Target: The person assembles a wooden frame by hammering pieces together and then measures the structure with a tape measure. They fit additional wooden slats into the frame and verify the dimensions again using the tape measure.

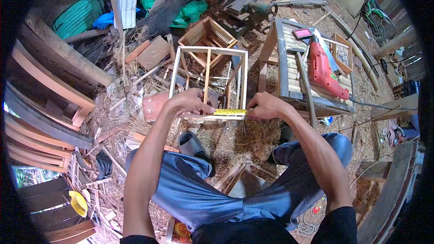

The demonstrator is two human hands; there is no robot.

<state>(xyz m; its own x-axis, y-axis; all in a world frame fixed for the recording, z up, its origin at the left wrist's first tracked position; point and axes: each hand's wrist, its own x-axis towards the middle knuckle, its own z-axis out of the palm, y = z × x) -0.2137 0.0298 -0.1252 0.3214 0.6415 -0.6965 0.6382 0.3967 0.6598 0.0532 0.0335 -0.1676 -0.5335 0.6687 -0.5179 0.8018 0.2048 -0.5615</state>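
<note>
A yellow tape measure blade [229, 112] stretches along the near top rail of a light wooden frame [207, 50]. My left hand [192, 101] pinches the blade's left end near the frame's middle bar. At the right corner of the frame, my right hand [266, 105] is closed around the other end; the tape's case, if there, is hidden by the fingers. The open box-shaped frame stands on the ground between my feet and a wooden crate [208, 40] behind it.
To the right, a slatted wooden table [289, 68] carries a red power drill [323, 70], a hand saw [327, 54] and a small wooden tray [342, 49]. Wood scraps and shavings litter the ground. Curved wooden pieces [49, 81] stand at left. A green bag [190, 12] lies at the back.
</note>
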